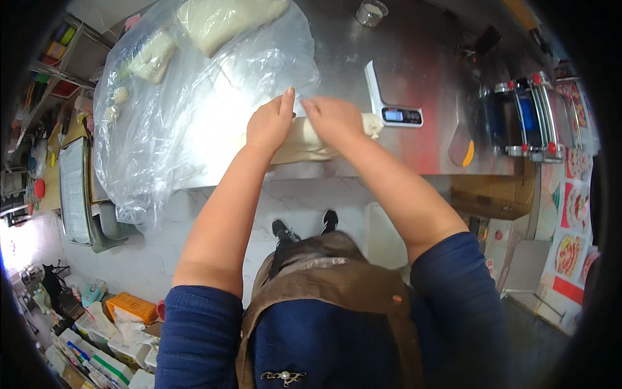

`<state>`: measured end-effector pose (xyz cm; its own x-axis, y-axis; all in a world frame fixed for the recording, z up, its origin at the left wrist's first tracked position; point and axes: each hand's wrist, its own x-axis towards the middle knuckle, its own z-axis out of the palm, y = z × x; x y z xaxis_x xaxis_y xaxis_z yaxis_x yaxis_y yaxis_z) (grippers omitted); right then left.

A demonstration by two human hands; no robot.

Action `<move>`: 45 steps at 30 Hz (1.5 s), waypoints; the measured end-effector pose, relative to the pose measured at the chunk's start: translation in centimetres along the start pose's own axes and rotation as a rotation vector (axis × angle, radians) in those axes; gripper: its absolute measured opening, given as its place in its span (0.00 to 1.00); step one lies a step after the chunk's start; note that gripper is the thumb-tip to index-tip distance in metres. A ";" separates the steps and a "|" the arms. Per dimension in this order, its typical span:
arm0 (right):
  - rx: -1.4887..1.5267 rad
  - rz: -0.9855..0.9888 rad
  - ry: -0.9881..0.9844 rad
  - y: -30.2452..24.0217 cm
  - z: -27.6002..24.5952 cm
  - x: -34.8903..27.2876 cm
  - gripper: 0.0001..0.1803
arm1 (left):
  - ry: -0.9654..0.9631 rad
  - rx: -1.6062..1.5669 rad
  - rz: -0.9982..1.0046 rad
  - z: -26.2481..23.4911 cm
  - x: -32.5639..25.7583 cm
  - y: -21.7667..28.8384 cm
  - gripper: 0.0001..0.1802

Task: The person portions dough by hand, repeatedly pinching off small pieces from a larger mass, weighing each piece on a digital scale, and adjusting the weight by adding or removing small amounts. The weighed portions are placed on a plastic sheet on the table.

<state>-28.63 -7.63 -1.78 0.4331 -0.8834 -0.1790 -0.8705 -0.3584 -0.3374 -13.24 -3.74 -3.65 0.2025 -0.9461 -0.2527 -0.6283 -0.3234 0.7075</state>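
Dough (303, 137) lies as a thick pale roll on the steel table (343, 58), close to its front edge, under both bare hands. The left hand (269, 123) rests on the roll's left part, its thumb pointing up and away from the body. The right hand (338, 122) lies over the right part, slightly blurred, its thumb toward the left hand; the two hands are near each other but apart. Most of the fingers are hidden or blurred, so I cannot tell whether they are together, spread or clamped on the roll.

Just beside the roll's right end is a white gadget (402, 117) with a lit screen. Clear plastic (152, 139) spreads to the left, with larger dough pieces (227, 24) under it. A flat tool (461, 149) with a yellow part lies farther right, near a metal machine (528, 117) with red knobs.
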 end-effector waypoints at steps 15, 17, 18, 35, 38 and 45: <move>-0.001 -0.279 0.393 -0.3 7.0 8.1 0.11 | 0.199 0.483 0.310 -1.2 2.9 -4.2 0.18; 0.036 -0.266 0.380 -0.3 7.0 9.6 0.12 | 0.147 0.475 0.251 -1.5 4.8 -4.3 0.19; 0.067 -0.251 0.364 -0.2 7.1 10.3 0.13 | 0.174 0.435 0.250 -1.7 5.8 -4.4 0.20; 0.096 -0.274 0.007 3.9 -0.2 3.0 0.22 | 0.238 0.409 0.071 -0.6 -0.9 -2.4 0.30; 0.118 -0.313 0.174 8.1 0.3 -2.4 0.22 | 0.329 0.422 0.093 1.8 -5.4 -3.0 0.26; 0.289 -0.648 0.601 11.7 4.3 -4.1 0.24 | 0.849 0.370 0.418 6.6 -7.4 -6.2 0.28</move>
<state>-39.57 -6.86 -8.95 0.5500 -0.5738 0.6069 -0.3734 -0.8189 -0.4358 -15.82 5.32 -10.51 0.2894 -0.7273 0.6224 -0.9348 -0.0749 0.3472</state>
